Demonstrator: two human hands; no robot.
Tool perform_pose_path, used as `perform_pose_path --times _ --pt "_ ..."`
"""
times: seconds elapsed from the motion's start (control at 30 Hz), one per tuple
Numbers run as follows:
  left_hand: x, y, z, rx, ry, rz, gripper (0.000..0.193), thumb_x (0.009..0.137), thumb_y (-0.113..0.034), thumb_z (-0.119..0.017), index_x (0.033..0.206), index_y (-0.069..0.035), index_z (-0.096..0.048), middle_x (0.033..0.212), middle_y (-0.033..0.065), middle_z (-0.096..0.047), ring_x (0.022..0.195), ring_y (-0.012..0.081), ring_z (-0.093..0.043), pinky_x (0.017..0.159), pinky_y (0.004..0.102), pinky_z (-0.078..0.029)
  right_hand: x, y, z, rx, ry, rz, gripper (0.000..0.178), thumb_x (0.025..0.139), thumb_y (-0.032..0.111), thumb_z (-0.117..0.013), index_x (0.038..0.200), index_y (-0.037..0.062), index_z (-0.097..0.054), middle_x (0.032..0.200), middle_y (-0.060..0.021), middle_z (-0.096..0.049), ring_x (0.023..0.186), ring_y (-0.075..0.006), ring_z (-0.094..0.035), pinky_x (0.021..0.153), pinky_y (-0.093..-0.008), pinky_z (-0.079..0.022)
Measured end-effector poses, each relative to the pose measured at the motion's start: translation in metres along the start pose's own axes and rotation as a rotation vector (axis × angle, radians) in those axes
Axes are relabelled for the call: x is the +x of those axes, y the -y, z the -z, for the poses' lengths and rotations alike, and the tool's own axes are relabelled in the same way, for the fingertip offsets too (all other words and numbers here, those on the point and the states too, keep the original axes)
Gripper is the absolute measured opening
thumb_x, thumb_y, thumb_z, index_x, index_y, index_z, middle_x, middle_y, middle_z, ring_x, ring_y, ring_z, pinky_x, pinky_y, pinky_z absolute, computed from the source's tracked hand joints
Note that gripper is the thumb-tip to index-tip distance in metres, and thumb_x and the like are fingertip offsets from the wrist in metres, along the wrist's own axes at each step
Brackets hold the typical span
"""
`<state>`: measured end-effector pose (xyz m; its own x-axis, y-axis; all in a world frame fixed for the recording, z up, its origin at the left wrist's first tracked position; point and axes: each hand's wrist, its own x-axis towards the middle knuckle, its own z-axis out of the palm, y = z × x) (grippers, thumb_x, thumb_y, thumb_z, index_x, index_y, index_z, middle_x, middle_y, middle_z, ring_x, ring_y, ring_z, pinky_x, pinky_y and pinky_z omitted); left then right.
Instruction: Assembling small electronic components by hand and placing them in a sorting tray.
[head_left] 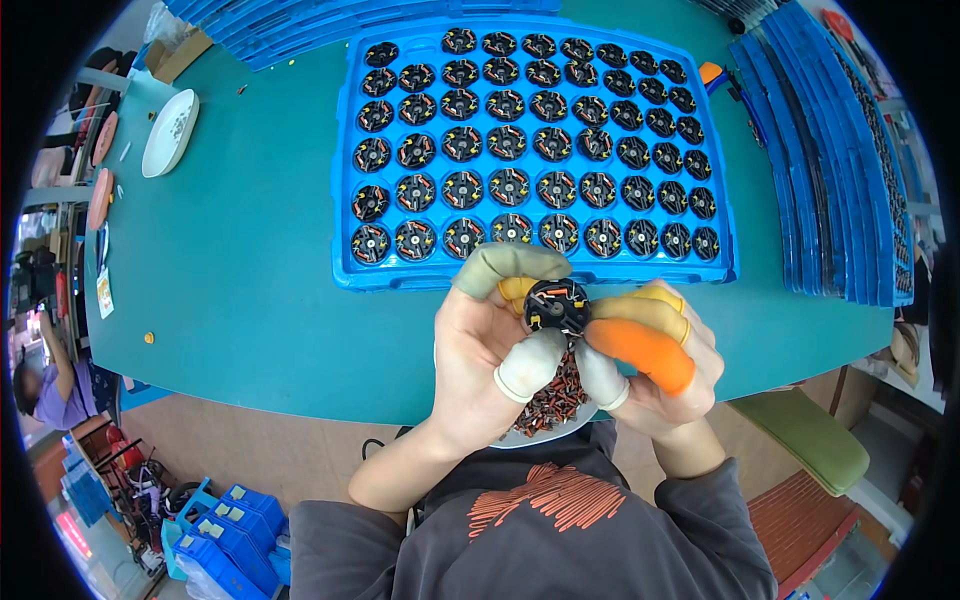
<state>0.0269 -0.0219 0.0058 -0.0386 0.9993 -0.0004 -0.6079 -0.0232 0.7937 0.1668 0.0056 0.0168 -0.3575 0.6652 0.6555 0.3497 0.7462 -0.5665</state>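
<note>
My left hand, in rubber finger cots, grips a round black component by its edge, its face turned up with small orange and yellow pieces on it. At its lower right edge, the fingertips of my right hand are closed in a pinch. What they hold, if anything, is hidden; the cots are yellow, orange and pale grey. Under both hands, a bowl holds many small reddish-brown and dark pieces. Just beyond, a blue tray carries rows of similar round black components.
Stacked blue trays stand at the right, and more stacked trays lie at the far edge. A white dish sits on the green table at the left. Near the right stack lies an orange-and-blue tool.
</note>
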Motion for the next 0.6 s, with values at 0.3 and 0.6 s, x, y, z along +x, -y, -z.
perform_pose_path --times 0.3,0.6 --pt "-0.004 0.003 -0.002 -0.197 0.124 0.077 0.04 0.067 0.002 -0.056 0.104 0.0 -0.042 0.1 0.0063 -0.047 0.093 0.0129 -0.048 0.083 0.0271 -0.038 -0.011 -0.004 -0.003 0.415 -0.095 -0.103 0.022 0.059 -0.001 -0.07 0.078 0.0017 -0.059 0.076 -0.0066 -0.054 0.06 -0.0179 -0.05 0.053 -0.0267 -0.04" --pt "-0.002 -0.003 0.007 -0.03 0.182 0.051 0.037 0.07 0.006 -0.053 0.104 0.001 -0.042 0.098 0.0078 -0.05 0.092 0.0148 -0.05 0.083 0.0291 -0.039 -0.004 0.003 -0.004 1.359 -0.105 -0.884 0.022 0.061 -0.001 -0.069 0.077 0.0052 -0.055 0.08 -0.0049 -0.049 0.073 -0.0141 -0.048 0.064 -0.0269 -0.04"
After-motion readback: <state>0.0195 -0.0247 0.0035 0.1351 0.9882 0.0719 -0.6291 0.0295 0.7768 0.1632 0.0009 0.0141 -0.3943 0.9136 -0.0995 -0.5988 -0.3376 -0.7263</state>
